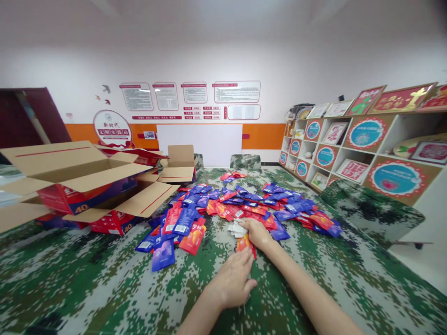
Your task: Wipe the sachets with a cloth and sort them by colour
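Note:
My left hand (234, 278) lies with its fingers stretched out over the near end of an orange-red pouch (243, 243) on the table. Just beyond it, the fingers of my right hand (257, 233) are closed on a few small white packets (236, 228), whose exact kind is too blurred to make out. Behind both hands spreads a heap of flat blue and red pouches (251, 197), printed with pictures and barcodes. A second bunch of such pouches (163, 256) lies to the left, partly overlapping.
Open cardboard boxes (101, 193), red and blue outside, crowd the left side with flaps sticking out over the table. A smaller open box (180, 160) stands behind them. Camouflage cloth (115, 288) covers the table. At right are a chair (373, 211) and a cube shelf (393, 132).

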`<state>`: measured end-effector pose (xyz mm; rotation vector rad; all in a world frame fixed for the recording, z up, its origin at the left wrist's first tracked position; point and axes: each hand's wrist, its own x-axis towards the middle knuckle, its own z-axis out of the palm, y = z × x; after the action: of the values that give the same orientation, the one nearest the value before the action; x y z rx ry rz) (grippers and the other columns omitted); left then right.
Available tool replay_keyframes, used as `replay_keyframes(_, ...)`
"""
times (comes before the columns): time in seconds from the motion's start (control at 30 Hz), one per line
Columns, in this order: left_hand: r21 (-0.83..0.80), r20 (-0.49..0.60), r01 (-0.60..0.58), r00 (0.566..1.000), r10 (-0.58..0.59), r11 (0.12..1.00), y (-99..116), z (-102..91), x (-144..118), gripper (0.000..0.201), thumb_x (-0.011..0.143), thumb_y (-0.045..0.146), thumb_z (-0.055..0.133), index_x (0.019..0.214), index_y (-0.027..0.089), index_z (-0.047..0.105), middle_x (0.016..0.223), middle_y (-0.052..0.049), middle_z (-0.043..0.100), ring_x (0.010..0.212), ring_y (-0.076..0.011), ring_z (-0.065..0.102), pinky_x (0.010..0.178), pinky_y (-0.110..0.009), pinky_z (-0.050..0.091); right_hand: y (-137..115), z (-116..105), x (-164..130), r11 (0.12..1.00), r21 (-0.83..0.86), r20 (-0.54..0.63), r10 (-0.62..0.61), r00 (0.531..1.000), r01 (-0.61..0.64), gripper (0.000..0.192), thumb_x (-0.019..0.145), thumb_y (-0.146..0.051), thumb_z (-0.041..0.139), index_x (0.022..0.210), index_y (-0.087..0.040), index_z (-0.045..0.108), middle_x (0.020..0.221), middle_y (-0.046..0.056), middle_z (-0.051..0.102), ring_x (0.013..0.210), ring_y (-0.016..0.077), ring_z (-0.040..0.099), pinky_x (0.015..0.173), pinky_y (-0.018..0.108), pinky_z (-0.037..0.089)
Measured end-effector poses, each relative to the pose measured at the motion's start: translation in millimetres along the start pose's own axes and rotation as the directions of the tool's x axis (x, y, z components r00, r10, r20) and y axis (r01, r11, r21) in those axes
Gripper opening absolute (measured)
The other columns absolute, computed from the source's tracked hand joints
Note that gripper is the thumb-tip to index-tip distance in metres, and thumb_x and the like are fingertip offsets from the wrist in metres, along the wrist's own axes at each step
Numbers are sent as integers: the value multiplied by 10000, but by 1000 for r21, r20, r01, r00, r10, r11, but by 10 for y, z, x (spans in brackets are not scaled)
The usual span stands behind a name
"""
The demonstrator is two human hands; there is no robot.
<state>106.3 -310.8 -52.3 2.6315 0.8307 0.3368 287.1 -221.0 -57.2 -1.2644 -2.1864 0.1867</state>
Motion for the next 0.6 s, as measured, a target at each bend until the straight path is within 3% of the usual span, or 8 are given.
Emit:
replay_keyframes(0.17,24,-26,-1,1000,2,1000,23,-6,-19,602,848,416,454,1373,169,292,1444,-88,287,1319,-251,252,1096,-378,194,-91,-164,30,1000,-1,19,11,1000,-11,446,746,-35,403,1050,-216,674,1108,45,654,1013,184,585,903,265,425)
replay_keyframes(0.3,35,-61,-21,998,23,999,58,-29,-39,574,847,404,457,1354,172,319,1406,-95,348,1287,-242,308,1080,-365,228,-319,-290,-180,998,17,-15,-54,998,54,487,765,-44,390,1178,-202,596,1224,69,583,1118,190,526,986,317,385)
replay_keyframes(0.4,25,-74,-9,997,11,1000,65,-30,-46,592,840,406,467,1364,190,296,1424,-87,318,1306,-266,268,1084,-402,211,-480,-243,-495,987,19,24,-158,987,158,495,784,-70,398,1233,-218,546,1276,78,538,1186,211,470,1017,401,367)
replay_keyframes(0.5,24,-62,21,998,-20,999,53,-15,-43,536,844,416,453,1324,197,357,1434,-85,302,1324,-303,218,1080,-458,195,-517,-115,-743,988,12,23,-155,988,155,558,790,-50,362,1310,-231,457,1365,66,445,1268,198,377,1049,431,333)
replay_keyframes(0.6,17,-47,18,999,-18,1000,40,-14,-34,532,853,421,438,1325,189,358,1428,-91,314,1320,-307,228,1078,-464,197,-427,-29,-769,990,7,23,-140,990,140,567,800,-51,357,1328,-242,428,1381,60,425,1288,187,347,1065,433,314)
